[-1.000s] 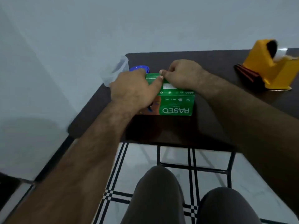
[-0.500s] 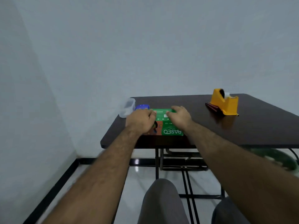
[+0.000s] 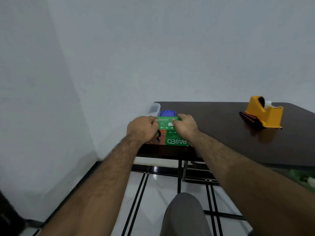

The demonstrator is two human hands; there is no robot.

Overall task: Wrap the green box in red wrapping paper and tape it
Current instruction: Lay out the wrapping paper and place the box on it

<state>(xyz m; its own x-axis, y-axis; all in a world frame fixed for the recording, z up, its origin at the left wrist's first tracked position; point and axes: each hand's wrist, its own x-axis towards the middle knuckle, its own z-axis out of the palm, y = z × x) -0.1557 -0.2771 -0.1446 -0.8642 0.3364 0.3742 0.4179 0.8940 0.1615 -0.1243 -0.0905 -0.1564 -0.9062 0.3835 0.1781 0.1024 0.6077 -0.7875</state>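
- The rectangular cardboard green box bore white lettering, with an orange-brown panel at its left end.
- The plastic tape dispenser was yellow-orange.
- The flat wooden table was dark brown.
- The round plastic lid was blue.
- The glossy tiled floor was white with black stripes.

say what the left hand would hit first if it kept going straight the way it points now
Probably the blue lid just behind the box that the left hand grips, or the clear tub beside it; depth is hard to judge from this view.
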